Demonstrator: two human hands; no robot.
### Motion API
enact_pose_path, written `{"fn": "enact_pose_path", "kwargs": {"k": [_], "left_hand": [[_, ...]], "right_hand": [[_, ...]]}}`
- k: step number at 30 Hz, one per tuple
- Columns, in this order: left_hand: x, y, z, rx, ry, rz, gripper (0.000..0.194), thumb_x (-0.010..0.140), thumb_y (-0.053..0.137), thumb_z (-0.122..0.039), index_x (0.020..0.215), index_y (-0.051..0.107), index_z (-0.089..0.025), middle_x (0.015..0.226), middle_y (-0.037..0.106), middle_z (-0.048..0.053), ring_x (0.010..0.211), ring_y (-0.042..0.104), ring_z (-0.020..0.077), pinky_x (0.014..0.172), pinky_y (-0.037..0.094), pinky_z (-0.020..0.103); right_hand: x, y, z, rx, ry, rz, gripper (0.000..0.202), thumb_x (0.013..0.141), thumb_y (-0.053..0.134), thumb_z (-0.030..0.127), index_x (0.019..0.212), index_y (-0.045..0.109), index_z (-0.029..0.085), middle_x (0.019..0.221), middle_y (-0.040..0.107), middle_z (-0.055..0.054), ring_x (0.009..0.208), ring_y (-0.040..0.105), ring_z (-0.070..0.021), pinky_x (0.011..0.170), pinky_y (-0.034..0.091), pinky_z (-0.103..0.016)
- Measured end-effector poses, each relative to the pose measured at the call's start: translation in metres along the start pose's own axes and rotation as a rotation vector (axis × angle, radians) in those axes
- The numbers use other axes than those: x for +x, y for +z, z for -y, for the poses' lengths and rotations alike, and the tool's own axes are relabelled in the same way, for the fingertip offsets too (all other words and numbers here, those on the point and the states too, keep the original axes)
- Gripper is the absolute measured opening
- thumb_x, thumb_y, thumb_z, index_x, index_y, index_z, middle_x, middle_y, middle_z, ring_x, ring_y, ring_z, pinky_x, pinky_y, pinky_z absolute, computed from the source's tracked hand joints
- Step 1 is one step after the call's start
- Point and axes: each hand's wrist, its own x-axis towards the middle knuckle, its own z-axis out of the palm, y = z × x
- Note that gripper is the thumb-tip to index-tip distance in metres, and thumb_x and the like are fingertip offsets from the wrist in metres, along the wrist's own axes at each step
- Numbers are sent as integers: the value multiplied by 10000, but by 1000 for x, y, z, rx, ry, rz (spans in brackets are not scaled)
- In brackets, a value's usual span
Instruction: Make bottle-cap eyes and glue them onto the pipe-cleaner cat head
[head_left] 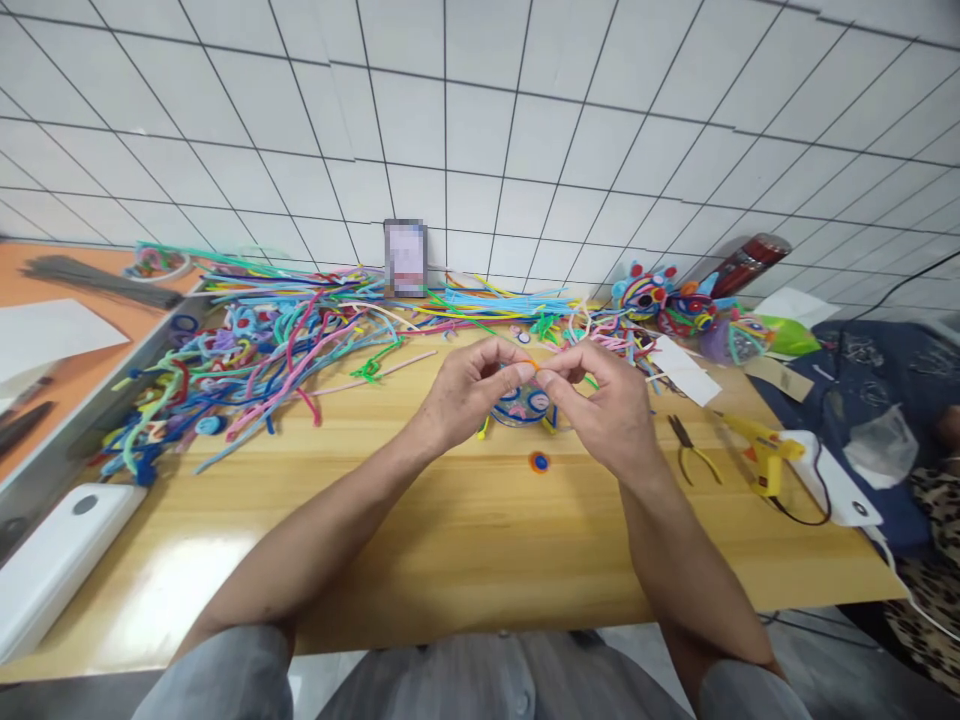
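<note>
My left hand [480, 385] and my right hand [604, 400] meet over the middle of the wooden table [420, 540]. Thumbs and index fingertips pinch a short orange pipe cleaner [535, 366] between them; most of it is hidden. Behind and below the fingers is a round, blue-edged craft piece [517, 408] with ring-shaped, eye-like parts and yellow tips, partly covered by my hands. A small orange disc with a blue centre [539, 462] lies on the table just nearer to me.
Many coloured pipe cleaners [292, 340] are heaped at the left and along the wall. A phone [406, 258] leans there. Pliers [691, 450], a yellow glue gun [766, 455] and a white power strip [829, 478] lie right. Finished-looking colourful figures [643, 292] and a flask [752, 262] stand back right.
</note>
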Motion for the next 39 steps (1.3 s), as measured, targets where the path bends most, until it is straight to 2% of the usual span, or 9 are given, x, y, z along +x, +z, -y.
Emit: {"fn": "enact_pose_path", "kwargs": {"k": [8,15,19,22,24,28,30,34,39], "left_hand": [[-5,18,8,-384,-173,-131,479,660,987,-520,848,709,-179,617,572,-62,492,375,51,487,287,222],[-9,27,9,-596,-264,-182,468,615,1019,-447,844,706,-186,534,454,-109,449,314,35,453,285,189],[-9,27,10,-552,-256,-162,454,640,1001,-498,851,742,-189,515,458,-101,450,315,41,453,287,191],[-7,22,10,-394,-205,-132,470,636,994,-552,836,785,-182,547,555,-61,473,369,49,472,315,203],[-5,17,8,-226,-125,-88,437,680,971,-553,845,810,-182,633,650,-19,518,434,68,506,364,220],[-4,4,1,159,102,-26,282,828,881,-461,912,846,-193,707,705,7,580,481,101,550,374,244],[-5,1,-2,262,166,-7,202,883,829,-392,918,846,-194,757,744,20,622,543,115,587,403,249],[-4,1,-2,189,147,-20,198,894,804,-375,868,820,-179,793,771,34,698,635,144,667,481,261],[-4,11,5,-112,9,-126,344,754,934,-488,809,792,-179,670,690,-9,579,537,99,581,441,236]], "right_hand": [[-5,12,2,35,-7,-86,134,944,675,207,815,688,241,747,696,16,691,616,-152,682,521,-304],[-5,15,3,102,106,-80,102,932,700,240,830,709,238,774,741,15,701,642,-149,687,528,-293],[-4,16,3,155,116,-107,110,916,681,237,806,695,236,744,724,28,681,626,-137,679,506,-283],[-3,13,1,152,115,-116,122,881,658,228,759,659,235,689,674,36,644,589,-135,646,480,-281],[-2,10,0,119,101,-110,111,845,645,205,738,639,235,665,638,40,626,563,-134,627,460,-282],[-2,5,-1,19,6,-78,134,785,610,118,720,604,235,673,606,42,636,547,-134,644,444,-290],[-2,4,0,-10,-44,-59,153,793,606,96,730,600,236,694,612,35,659,555,-140,661,444,-296],[-2,3,0,-8,-73,-44,165,862,635,113,750,621,234,721,618,25,699,563,-149,675,440,-302],[-3,6,2,79,24,-41,154,917,684,188,769,675,229,691,634,35,647,545,-135,644,432,-295]]}}
